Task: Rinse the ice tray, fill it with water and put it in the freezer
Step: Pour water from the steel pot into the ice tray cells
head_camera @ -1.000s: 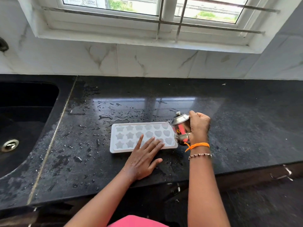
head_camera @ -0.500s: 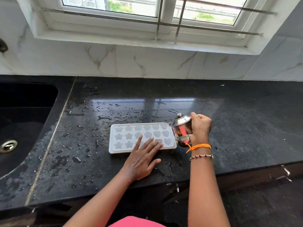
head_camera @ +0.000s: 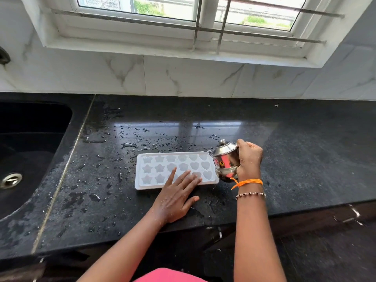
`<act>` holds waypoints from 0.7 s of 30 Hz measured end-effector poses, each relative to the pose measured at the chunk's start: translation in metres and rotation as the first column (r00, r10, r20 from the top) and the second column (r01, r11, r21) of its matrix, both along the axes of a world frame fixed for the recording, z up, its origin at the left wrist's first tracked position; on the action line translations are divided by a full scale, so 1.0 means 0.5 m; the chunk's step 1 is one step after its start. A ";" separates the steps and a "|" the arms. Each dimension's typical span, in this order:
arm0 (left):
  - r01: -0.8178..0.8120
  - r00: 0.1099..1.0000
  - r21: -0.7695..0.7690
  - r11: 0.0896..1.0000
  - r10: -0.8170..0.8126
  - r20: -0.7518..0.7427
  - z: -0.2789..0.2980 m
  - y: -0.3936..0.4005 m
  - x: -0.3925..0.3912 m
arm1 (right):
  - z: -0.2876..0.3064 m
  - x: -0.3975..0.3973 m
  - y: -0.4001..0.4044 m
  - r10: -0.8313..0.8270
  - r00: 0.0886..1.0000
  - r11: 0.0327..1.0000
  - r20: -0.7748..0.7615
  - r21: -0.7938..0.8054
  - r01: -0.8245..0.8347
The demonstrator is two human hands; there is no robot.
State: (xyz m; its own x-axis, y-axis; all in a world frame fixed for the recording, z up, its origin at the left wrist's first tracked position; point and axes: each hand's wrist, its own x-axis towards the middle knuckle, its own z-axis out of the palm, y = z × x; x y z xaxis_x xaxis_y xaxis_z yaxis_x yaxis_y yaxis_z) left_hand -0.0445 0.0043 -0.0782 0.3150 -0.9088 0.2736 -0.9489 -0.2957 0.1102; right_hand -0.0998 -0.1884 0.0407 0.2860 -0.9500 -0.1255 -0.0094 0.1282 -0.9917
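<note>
A white ice tray (head_camera: pixel 156 169) with star and heart moulds lies flat on the wet black counter (head_camera: pixel 295 159). My left hand (head_camera: pixel 176 197) rests flat on the tray's near edge, fingers straight and spread over the lower row of moulds. My right hand (head_camera: pixel 249 159) grips a small steel pot (head_camera: pixel 224 159) with a lid. It holds the pot tilted, its spout over the tray's right end. No stream of water can be made out.
A dark sink (head_camera: pixel 30 151) with a metal drain (head_camera: pixel 11 180) is set into the counter at the left. Water drops cover the counter around the tray. White marble tiles and a barred window (head_camera: pixel 203 19) stand behind. The counter's front edge runs just below my hands.
The steel pot has lifted slightly and stays tilted at the tray's right end. My left hand keeps its place on the tray.
</note>
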 end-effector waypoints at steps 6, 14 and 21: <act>-0.002 1.000 -0.006 1.000 0.002 -0.003 0.000 0.000 -0.001 | 0.020 -0.017 0.006 -0.081 0.991 0.978 0.110 0.198 0.058; -0.001 1.000 -0.034 0.999 0.001 -0.006 0.000 0.000 0.000 | 0.017 -0.045 0.008 -0.056 0.993 0.974 0.108 0.224 0.030; 0.002 1.000 -0.035 0.999 -0.002 -0.013 0.000 -0.001 -0.001 | 0.015 -0.049 0.009 0.038 0.999 0.988 0.015 0.147 -0.040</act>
